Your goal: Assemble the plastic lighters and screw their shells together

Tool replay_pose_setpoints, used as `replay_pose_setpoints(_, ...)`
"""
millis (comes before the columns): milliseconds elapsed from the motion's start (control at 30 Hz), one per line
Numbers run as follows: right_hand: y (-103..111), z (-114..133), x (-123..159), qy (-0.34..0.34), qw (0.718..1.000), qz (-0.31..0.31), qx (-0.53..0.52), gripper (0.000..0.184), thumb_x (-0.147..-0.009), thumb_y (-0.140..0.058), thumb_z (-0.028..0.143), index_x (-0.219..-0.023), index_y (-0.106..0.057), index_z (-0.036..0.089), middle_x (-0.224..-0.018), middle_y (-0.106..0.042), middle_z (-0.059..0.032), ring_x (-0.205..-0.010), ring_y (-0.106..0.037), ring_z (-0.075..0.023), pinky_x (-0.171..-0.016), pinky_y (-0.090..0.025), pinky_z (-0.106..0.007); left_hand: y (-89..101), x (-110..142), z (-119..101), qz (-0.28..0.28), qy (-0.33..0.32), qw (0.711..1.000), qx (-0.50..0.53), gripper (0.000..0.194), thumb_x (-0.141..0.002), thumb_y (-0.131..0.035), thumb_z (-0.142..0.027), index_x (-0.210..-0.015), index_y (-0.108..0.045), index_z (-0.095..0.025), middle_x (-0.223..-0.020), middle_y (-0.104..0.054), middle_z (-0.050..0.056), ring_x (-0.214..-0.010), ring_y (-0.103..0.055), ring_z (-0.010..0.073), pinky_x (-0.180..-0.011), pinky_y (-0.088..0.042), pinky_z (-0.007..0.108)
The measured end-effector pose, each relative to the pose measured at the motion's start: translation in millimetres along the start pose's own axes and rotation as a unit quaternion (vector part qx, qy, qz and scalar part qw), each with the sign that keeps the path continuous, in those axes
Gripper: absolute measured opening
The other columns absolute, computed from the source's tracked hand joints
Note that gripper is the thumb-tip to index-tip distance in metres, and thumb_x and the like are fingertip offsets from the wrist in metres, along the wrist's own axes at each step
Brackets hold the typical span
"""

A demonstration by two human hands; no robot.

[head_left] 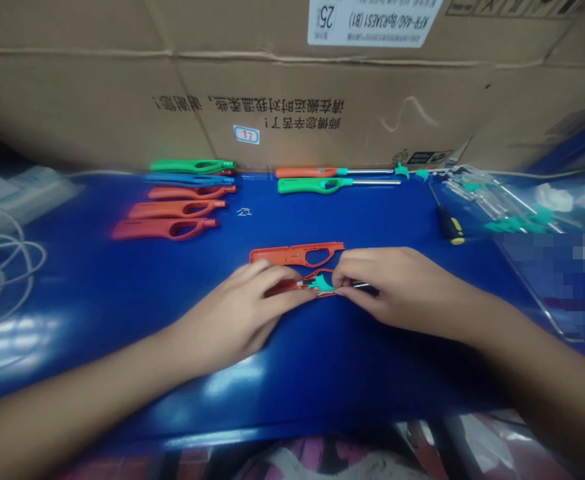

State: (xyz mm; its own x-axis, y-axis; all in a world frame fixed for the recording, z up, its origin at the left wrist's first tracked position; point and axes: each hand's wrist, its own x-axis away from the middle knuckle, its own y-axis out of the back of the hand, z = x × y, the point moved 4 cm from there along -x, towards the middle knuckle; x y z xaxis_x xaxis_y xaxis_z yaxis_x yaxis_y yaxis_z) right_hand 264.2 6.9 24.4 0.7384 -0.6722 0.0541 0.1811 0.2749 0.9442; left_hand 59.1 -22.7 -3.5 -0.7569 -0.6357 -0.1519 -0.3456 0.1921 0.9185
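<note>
Orange lighter shell half lies open on the blue counter, centre front, between our two hands. Our left hand grasps its broad end, thumb and fingers closed about it; our right hand is pinched at the loop end, on what appears to be the metal rod, beside the green trigger piece. The matching shell half lies just behind, inner face up. Step in hand, as we judge it: seating the green piece and rod in the open half. Next move would call for a steady left grip, light right fingertips and the rod kept in line with its channel; too much push could spring the small parts out. Also noted: small white pins and a black-and-yellow screwdriver. Writing: the carton behind stands with its print upside down to us. Its white label gives "KFR-46G/BpR3AES1 (B1)" and a large "25"; smaller lines too blurred to record. Chinese print below reads 师傅您辛苦了! 请在搬运时对我温柔些, 谢谢您! A small blue-edged sticker seems to bear a red "33". We can make out no brand on the lighter parts.
</note>
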Motion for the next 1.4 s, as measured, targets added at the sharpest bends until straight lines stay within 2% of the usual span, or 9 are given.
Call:
replay_pose_setpoints(233, 3.0, -2.8, 0.5, -0.037, 0.999, 0.03, -0.026, 0.012, -0.095, -0.053, 0.022, -0.091, -0.064, 0.023, -0.096, -0.07, 0.0024, -0.081, -0.062, -0.0147, -0.065, -0.035, -0.029, -0.6, 0.8, -0.7, 0.003, -0.007, 1.0, -0.016, 0.047, -0.102, -0.04, -0.016, -0.145, -0.05, -0.032, -0.134, -0.057, 0.008, -0.117, -0.05, 0.0272, -0.099, -0.047, 0.048)
replay_pose_setpoints(433, 3.2, -9.8, -0.6, -0.056, 0.998, -0.005, -0.021, 0.013, -0.091, -0.054, 0.018, -0.089, -0.066, 0.022, -0.095, -0.071, -0.0007, -0.084, -0.063, -0.0172, -0.068, -0.037, -0.029, -2.5, 1.1, 1.5, -0.002, 0.007, 1.0, -0.012, 0.048, -0.101, -0.041, -0.015, -0.145, -0.051, -0.033, -0.133, -0.055, 0.011, -0.116, -0.051, 0.0274, -0.097, -0.047, 0.047)
replay_pose_setpoints(633, 0.2, -14.1, -1.9, -0.082, 0.996, 0.0, -0.026, 0.011, -0.09, -0.054, 0.019, -0.087, -0.064, 0.023, -0.091, -0.068, 0.0011, -0.077, -0.059, -0.0153, -0.066, -0.036, -0.029, -3.9, 0.3, 2.4, 0.001, 0.011, 1.0, -0.014, 0.05, -0.101, -0.041, -0.015, -0.147, -0.048, -0.035, -0.132, -0.056, 0.009, -0.114, -0.052, 0.0272, -0.097, -0.046, 0.047)
replay_pose_setpoints(1400, -0.1, -15.3, 0.2, -0.064, 0.997, 0.01, -0.048, 0.01, -0.091, -0.055, 0.023, -0.088, -0.065, 0.023, -0.092, -0.069, 0.0005, -0.079, -0.058, -0.0151, -0.066, -0.036, -0.029, -3.5, 0.7, 0.8, 0.001, 0.002, 1.0, -0.016, 0.047, -0.101, -0.04, -0.015, -0.141, -0.056, -0.033, -0.13, -0.056, 0.011, -0.111, -0.053, 0.0284, -0.092, -0.047, 0.048)
